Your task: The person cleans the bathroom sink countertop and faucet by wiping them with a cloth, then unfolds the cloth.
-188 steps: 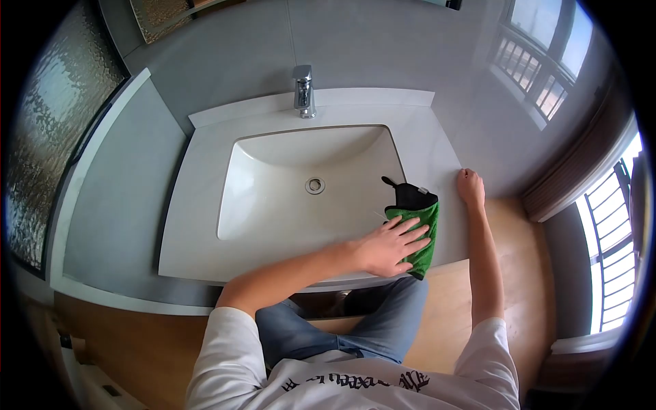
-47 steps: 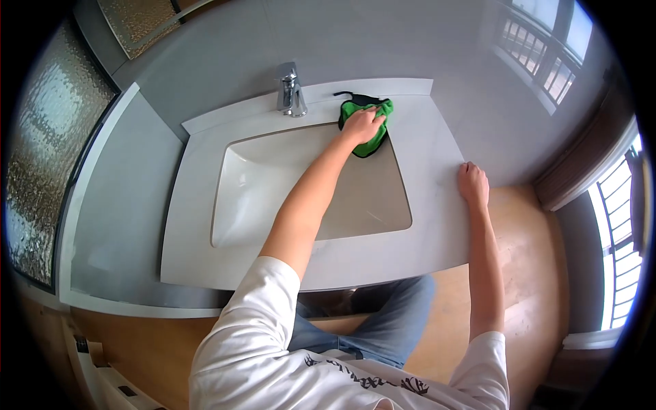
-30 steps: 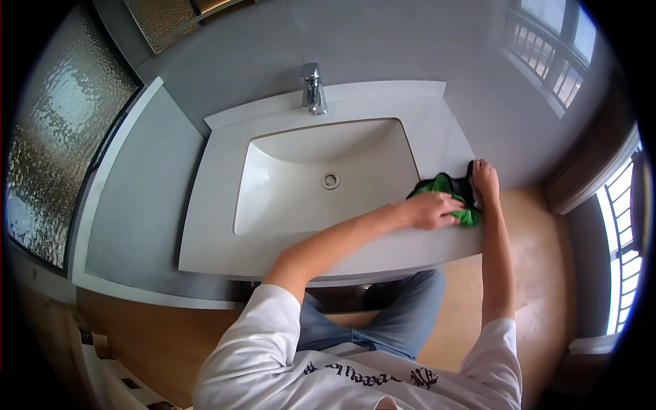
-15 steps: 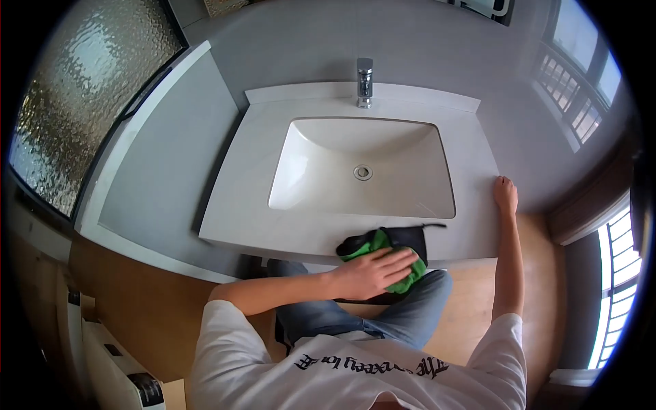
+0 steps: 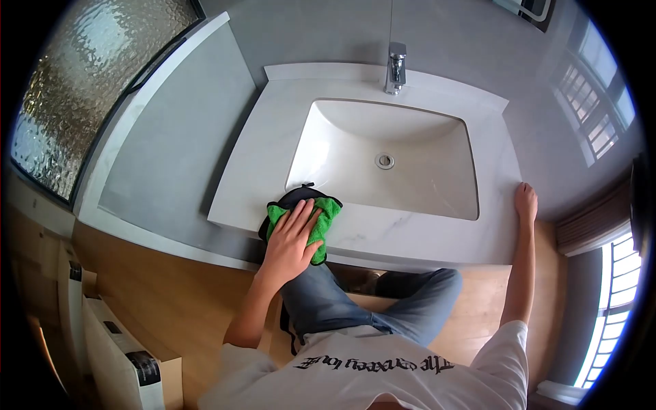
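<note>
A green cloth with black trim and a black side [image 5: 331,213] lies bunched at the front left of the white countertop [image 5: 383,232], partly over the sink's front left corner. My left hand [image 5: 290,242] holds it down, the fingers stretched across its top. Part of the cloth drapes past the counter's front edge. At the counter's right edge, my right hand [image 5: 526,201] is closed with its fingers curled against the edge; the inside of the grip is hidden. The white sink [image 5: 342,143] is set in the countertop, with a round drain [image 5: 385,160].
A chrome faucet [image 5: 395,68] stands behind the sink. A low grey wall with a white ledge [image 5: 147,102] and textured glass [image 5: 89,82] are on the left. My legs [image 5: 321,301] are under the counter's front edge. A white box [image 5: 123,355] stands at lower left.
My left hand and the cloth have moved left along the counter's front, up to the sink's front left corner. The view has shifted slightly. My right hand stays at the right edge.
</note>
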`<move>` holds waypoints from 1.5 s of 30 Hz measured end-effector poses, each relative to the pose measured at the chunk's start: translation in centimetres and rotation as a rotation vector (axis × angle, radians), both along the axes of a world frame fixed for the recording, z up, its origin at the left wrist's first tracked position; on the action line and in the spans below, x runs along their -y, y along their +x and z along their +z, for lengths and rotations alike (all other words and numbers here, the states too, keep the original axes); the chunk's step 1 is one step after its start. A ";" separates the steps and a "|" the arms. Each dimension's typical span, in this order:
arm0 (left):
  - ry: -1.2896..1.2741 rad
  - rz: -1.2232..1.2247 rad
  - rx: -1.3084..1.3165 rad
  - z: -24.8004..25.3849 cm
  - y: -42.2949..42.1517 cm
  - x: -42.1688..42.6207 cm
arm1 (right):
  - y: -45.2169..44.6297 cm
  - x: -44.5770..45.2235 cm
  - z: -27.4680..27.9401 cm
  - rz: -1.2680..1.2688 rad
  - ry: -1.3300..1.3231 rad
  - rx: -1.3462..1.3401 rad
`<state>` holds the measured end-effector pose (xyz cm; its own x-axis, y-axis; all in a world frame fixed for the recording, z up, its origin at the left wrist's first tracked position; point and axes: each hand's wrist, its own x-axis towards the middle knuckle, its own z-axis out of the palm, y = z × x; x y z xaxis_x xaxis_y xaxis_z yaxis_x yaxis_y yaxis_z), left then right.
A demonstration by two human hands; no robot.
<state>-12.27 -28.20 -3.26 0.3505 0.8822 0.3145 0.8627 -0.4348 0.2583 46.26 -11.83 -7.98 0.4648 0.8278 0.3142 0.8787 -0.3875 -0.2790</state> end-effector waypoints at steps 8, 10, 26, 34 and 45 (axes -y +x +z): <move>-0.012 -0.157 -0.103 0.0 2.7 -4.1 | 0.0 0.0 0.3 0.023 -0.027 -0.040; 0.003 -0.174 -0.083 -0.2 4.8 -5.1 | 0.1 -0.2 0.5 0.028 -0.023 -0.038; 0.137 -0.206 0.161 -2.9 27.0 -5.5 | -0.8 0.4 1.3 -0.032 -0.066 -0.079; 0.054 -0.248 0.096 -1.3 15.0 -5.7 | -0.6 0.1 1.3 -0.027 -0.065 -0.077; 0.036 0.037 -0.121 -0.7 -0.2 -6.2 | 0.5 -0.5 0.4 0.000 -0.074 -0.038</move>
<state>-12.51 -21.96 -3.93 0.3550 0.8842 0.3035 0.9024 -0.4089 0.1357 46.72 -11.38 -7.55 0.4755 0.8479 0.2345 0.8679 -0.4086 -0.2825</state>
